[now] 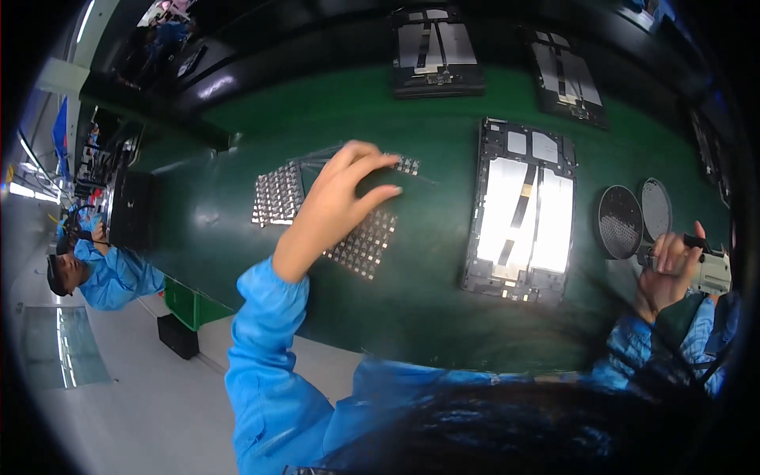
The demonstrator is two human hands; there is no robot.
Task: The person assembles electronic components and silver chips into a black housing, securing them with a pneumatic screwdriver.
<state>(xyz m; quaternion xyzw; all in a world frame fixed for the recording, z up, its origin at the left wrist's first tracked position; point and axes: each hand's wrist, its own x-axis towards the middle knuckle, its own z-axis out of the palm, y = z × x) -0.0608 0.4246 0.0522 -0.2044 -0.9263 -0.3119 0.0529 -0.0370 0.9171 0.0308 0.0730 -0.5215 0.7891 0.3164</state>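
Note:
Above the green table my left hand (pixel 336 190) is open, thumb and forefinger spread apart with nothing visible between them. Its forefinger tip is close to a small strip of square metal parts (pixel 407 165); whether it touches cannot be made out. Under and beside this hand lie a sheet of small metal parts (pixel 366 247) and a second such sheet (pixel 277 195). At the right, my right hand (pixel 669 273) is closed around a pale electric screwdriver (pixel 711 273) with a black end. Between my hands lies an opened tablet-like device (pixel 522 214), its inner silver plates showing.
Two round dishes, one holding small parts (pixel 620 222) and another (pixel 655 208), stand by my right hand. Further similar devices lie at the back (pixel 437 51) and back right (pixel 564 75). A co-worker in blue (pixel 111 273) sits at the far left, near a green crate (pixel 182 305).

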